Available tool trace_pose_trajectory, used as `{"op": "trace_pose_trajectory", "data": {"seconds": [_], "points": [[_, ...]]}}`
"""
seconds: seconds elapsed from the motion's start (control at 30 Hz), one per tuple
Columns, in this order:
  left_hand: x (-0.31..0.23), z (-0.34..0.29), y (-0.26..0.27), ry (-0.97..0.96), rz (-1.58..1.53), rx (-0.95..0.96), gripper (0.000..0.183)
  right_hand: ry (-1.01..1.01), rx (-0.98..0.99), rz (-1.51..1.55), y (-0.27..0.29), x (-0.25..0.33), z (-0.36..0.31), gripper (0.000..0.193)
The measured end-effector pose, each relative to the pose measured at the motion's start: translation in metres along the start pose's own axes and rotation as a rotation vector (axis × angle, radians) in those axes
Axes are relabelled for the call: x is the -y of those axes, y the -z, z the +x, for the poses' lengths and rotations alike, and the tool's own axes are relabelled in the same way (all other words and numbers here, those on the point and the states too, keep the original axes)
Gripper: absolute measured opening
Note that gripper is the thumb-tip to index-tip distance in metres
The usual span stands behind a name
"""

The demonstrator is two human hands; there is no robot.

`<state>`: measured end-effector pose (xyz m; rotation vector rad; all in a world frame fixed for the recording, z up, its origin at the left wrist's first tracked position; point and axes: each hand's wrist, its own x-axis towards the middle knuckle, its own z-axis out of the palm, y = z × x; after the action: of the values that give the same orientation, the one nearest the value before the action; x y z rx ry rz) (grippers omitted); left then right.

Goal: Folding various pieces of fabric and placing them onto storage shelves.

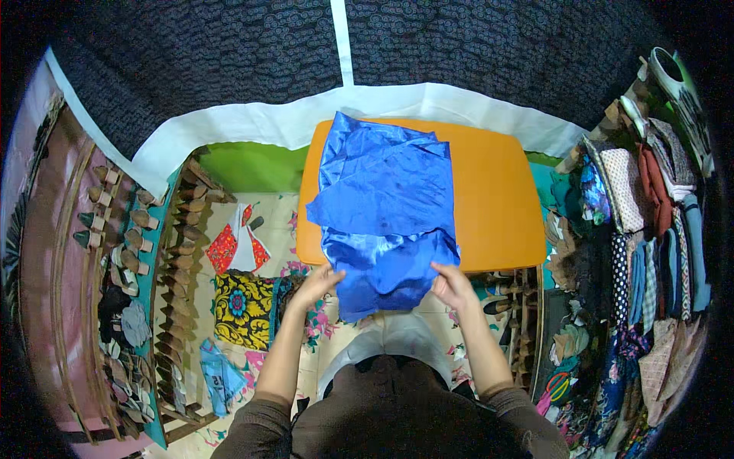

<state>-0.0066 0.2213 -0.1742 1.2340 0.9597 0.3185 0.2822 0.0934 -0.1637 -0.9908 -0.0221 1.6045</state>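
Observation:
A shiny blue satin cloth (382, 183) lies over the left half of an orange table (497, 191), and its near end hangs past the table's front edge. My left hand (318, 286) pinches the cloth's left side near that edge. On the opposite side, my right hand (453, 288) grips the cloth's right edge between thumb and fingers. Between my hands the fabric sags in soft folds. The upper part rests on the table, wrinkled, with a layer folded across it.
Wooden racks of shoes (177, 283) stand at the left. On the floor lie a red and white cloth (243, 243), a yellow and black patterned cloth (243, 310) and a light blue cloth (222, 376). Folded clothes (650, 252) fill the right side. Dark patterned curtains (229, 61) hang behind the table.

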Motion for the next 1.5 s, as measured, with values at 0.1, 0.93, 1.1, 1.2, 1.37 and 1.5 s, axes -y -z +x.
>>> {"op": "trace_pose_trajectory", "data": {"seconds": [0.1, 0.93, 1.1, 1.2, 1.37, 1.5], "points": [[-0.030, 0.036, 0.012, -0.072, -0.491, -0.043, 0.032, 0.074, 0.072, 0.178, -0.050, 0.054, 0.000, 0.018], [-0.119, 0.180, 0.022, -0.459, 0.982, -0.695, 0.045, 0.920, 0.339, -2.105, -0.027, 0.156, 0.216, 0.058], [-0.117, 0.178, 0.060, -0.023, 1.022, -0.415, 0.043, 0.894, 0.255, -1.418, -0.061, 0.186, 0.264, 0.040], [-0.130, 0.191, 0.063, 0.021, 0.745, -0.415, 0.032, 0.882, 0.195, -1.359, -0.067, 0.216, 0.290, 0.039], [-0.150, 0.211, 0.062, 0.028, 0.436, -0.438, 0.029, 0.657, 0.117, -1.274, -0.073, 0.236, 0.302, 0.034], [-0.170, 0.222, 0.061, -0.054, 0.657, -0.548, 0.024, 0.445, 0.103, -1.014, -0.075, 0.247, 0.297, 0.025]]}}
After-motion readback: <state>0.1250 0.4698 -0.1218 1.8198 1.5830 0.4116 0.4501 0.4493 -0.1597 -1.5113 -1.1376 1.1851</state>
